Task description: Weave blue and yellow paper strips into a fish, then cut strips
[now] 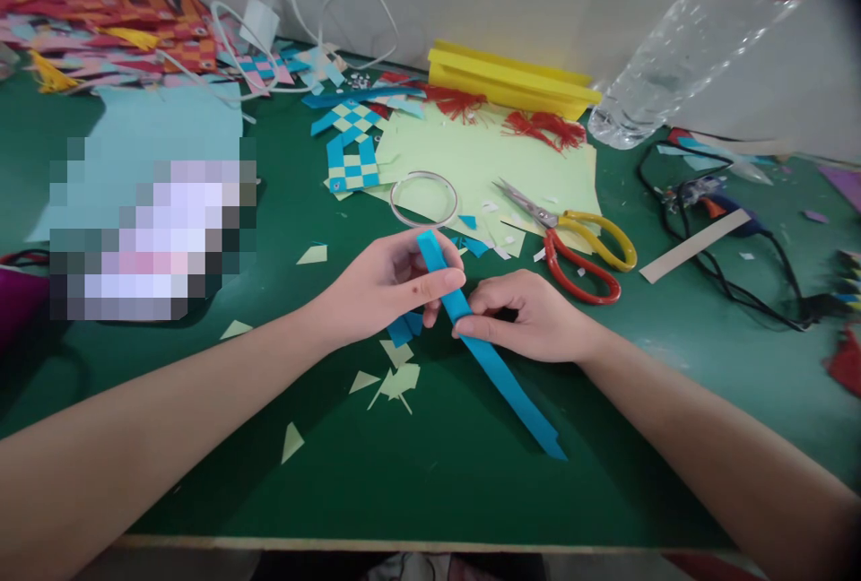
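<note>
A paper-craft work spot: a green table (168, 437) strewn with paper scraps (394, 379), woven paper fish (353, 151), scissors (571, 240) and yellow card (504, 79).

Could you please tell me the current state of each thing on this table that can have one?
blue paper strip: folded lengthwise, pinched by both hands.
left hand: closed on the strip's upper end.
right hand: fingertips pinching the strip's middle.
scissors: closed, lying flat on the green paper.
plastic bottle: tilted, base on the table.
metal ring: lying flat.
woven paper piece: woven, lying flat.
</note>
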Available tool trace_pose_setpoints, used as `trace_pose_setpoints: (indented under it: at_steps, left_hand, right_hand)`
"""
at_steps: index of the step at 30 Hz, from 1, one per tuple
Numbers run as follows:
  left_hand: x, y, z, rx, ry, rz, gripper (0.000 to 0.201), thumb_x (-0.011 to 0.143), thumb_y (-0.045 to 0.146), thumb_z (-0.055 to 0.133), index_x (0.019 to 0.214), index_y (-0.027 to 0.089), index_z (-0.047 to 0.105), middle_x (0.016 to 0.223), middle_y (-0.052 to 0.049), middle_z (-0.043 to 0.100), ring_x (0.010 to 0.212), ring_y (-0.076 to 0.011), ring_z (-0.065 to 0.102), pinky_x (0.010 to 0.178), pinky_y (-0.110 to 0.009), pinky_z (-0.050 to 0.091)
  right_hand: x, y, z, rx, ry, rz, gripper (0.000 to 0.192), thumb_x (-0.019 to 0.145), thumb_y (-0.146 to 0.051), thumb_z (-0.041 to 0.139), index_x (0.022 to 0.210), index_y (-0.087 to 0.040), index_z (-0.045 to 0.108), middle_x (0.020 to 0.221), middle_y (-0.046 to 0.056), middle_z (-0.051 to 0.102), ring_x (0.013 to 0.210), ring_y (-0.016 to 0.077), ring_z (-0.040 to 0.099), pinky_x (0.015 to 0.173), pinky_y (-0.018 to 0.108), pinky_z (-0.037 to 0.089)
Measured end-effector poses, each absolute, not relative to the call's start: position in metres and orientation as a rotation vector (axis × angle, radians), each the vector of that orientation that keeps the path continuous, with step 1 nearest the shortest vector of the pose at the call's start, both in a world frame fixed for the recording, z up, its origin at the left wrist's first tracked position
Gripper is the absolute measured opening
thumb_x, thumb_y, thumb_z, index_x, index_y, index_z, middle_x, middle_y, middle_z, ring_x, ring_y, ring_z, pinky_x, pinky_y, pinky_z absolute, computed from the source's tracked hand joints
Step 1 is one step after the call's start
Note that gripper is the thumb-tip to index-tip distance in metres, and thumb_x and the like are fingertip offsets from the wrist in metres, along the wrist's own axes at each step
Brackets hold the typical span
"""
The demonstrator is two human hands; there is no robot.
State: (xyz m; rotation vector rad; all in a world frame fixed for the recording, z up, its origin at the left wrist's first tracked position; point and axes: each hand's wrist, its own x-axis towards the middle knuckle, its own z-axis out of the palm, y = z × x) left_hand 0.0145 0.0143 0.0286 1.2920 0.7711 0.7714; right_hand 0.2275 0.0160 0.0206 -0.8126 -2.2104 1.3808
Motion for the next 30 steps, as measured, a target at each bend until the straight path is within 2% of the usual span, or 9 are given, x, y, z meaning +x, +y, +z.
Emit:
trace_pose_setpoints:
  at_steps: [5, 13, 18, 22, 27, 30]
  left_hand:
    - [0.016, 0.0139, 0.0281, 1.343, 0.838, 0.781, 0.019, 0.086, 0.032, 0.069, 0.087, 0.018, 0.057, 0.064, 0.007, 0.059, 0.05, -0.0057, 0.06, 0.048, -0.013, 0.05]
    - [0.017, 0.0132, 0.0262, 1.496, 0.907, 0.788, 0.012, 0.09, 0.028, 0.064, 0.087, 0.019, 0.058, 0.059, 0.008, 0.055, 0.046, -0.0039, 0.055, 0.046, -0.011, 0.047]
    - [0.0159, 0.0129, 0.0261, 1.526, 0.843, 0.756, 0.013, 0.087, 0.029, 0.068, 0.088, 0.019, 0.059, 0.067, 0.007, 0.057, 0.051, -0.0042, 0.058, 0.05, -0.013, 0.049]
    - [0.0153, 0.0133, 0.0269, 1.497, 0.832, 0.743, 0.019, 0.083, 0.032, 0.072, 0.087, 0.019, 0.059, 0.066, 0.006, 0.056, 0.051, -0.0059, 0.058, 0.05, -0.015, 0.049]
    - [0.0153, 0.0129, 0.0297, 1.453, 0.858, 0.745, 0.025, 0.09, 0.043, 0.063, 0.093, 0.019, 0.058, 0.059, 0.005, 0.056, 0.049, -0.008, 0.057, 0.047, -0.017, 0.047]
    - [0.0153, 0.0128, 0.03, 1.47, 0.868, 0.75, 0.026, 0.091, 0.044, 0.061, 0.093, 0.018, 0.058, 0.057, 0.006, 0.056, 0.048, -0.0077, 0.057, 0.048, -0.016, 0.046]
  right_hand:
    - [0.2285, 0.0166, 0.0209, -0.831, -2.262, 1.349, 0.029, 0.089, -0.038, 0.062, 0.072, -0.016, 0.065, 0.066, -0.001, 0.061, 0.057, 0.0077, 0.049, 0.055, 0.021, 0.041]
    - [0.2249, 0.0115, 0.0236, -0.825, -2.355, 1.188, 0.03, 0.088, -0.029, 0.062, 0.062, -0.017, 0.054, 0.058, -0.004, 0.05, 0.052, 0.0056, 0.041, 0.051, 0.019, 0.036]
    - [0.2216, 0.0102, 0.0212, -0.891, -2.273, 1.166, 0.041, 0.086, -0.041, 0.065, 0.059, -0.018, 0.045, 0.053, -0.007, 0.04, 0.05, 0.005, 0.034, 0.048, 0.02, 0.03]
    - [0.2214, 0.0122, 0.0215, -0.925, -2.183, 1.331, 0.035, 0.086, -0.04, 0.066, 0.063, -0.017, 0.051, 0.055, -0.008, 0.041, 0.05, 0.005, 0.032, 0.046, 0.02, 0.029]
    - [0.224, 0.0139, 0.0208, -0.918, -2.077, 1.487, 0.028, 0.087, -0.038, 0.065, 0.071, -0.016, 0.058, 0.058, -0.006, 0.046, 0.052, 0.0058, 0.035, 0.047, 0.021, 0.03]
    - [0.2258, 0.0145, 0.0197, -0.911, -2.085, 1.501, 0.026, 0.087, -0.036, 0.065, 0.072, -0.015, 0.06, 0.059, -0.006, 0.046, 0.053, 0.0058, 0.035, 0.047, 0.021, 0.03]
